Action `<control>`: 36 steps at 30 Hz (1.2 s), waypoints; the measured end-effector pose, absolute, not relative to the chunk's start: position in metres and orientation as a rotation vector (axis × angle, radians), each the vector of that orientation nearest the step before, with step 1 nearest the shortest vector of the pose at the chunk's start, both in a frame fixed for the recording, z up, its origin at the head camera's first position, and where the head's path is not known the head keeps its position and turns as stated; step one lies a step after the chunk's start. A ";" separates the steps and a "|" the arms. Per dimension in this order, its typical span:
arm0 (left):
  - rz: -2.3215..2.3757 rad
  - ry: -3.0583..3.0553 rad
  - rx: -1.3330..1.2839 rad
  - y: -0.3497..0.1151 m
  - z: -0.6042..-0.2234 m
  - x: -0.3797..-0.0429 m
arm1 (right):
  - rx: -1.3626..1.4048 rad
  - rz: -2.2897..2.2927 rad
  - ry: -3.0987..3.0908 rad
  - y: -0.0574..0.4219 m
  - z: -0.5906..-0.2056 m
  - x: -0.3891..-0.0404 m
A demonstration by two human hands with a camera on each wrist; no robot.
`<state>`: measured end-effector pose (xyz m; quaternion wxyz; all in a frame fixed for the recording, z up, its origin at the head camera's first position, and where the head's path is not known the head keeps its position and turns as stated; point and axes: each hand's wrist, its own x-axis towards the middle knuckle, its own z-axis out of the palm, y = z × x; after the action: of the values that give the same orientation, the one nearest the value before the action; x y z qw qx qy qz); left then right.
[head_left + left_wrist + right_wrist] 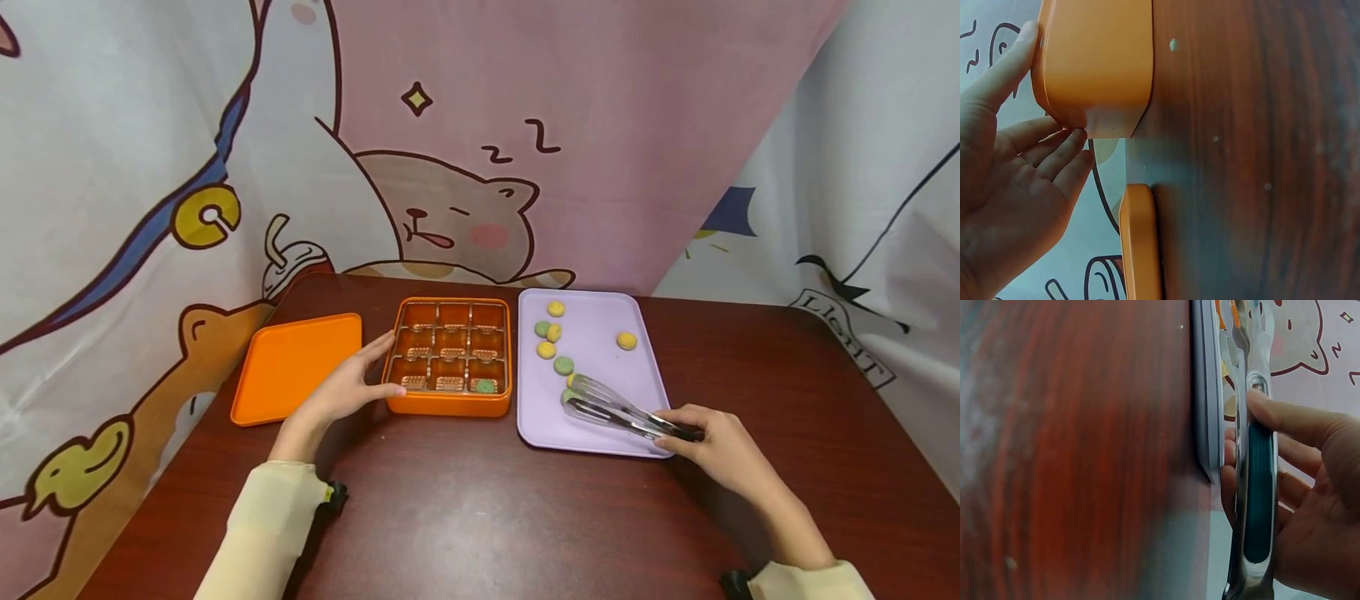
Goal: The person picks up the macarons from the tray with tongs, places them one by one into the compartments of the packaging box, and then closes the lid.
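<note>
My right hand [716, 442] holds metal tongs [611, 408] with dark handle grips. Their ends reach low over the lilac tray [592, 440], at a green macaron [567, 397] and a yellow one partly hidden by the metal. In the right wrist view the thumb presses one arm of the tongs, fingers on the other side. My left hand [347, 387] rests with fairly straight fingers against the left side of an orange box [450, 405], thumb at its front left corner. A clear divided insert lines the box; one green macaron [486, 387] sits in the front right compartment.
An orange lid [296, 367] lies left of the box. Several yellow and green macarons are spread over the tray's left half, and a yellow macaron [627, 341] lies apart on its right. A printed curtain [600, 150] hangs behind the dark wooden table [450, 517].
</note>
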<state>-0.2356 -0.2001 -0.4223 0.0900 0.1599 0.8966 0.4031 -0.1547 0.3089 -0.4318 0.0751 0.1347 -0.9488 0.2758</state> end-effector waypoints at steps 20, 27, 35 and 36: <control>1.219 2.662 0.480 -0.200 -0.422 -0.234 | 0.381 0.734 -2.905 0.305 -0.431 -0.159; 1.200 2.671 0.481 -0.201 -0.424 -0.235 | 0.392 0.717 -2.873 0.306 -0.432 -0.159; 1.192 2.674 0.477 -0.202 -0.425 -0.235 | 0.406 0.727 -2.829 0.306 -0.434 -0.158; 1.192 2.674 0.477 -0.202 -0.425 -0.235 | 0.404 0.729 -2.824 0.306 -0.434 -0.158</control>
<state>-0.2349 -0.2022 -0.4250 0.0876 0.1603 0.8980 0.4002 -0.1579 0.3056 -0.4344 0.0982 0.1366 -0.9545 0.2464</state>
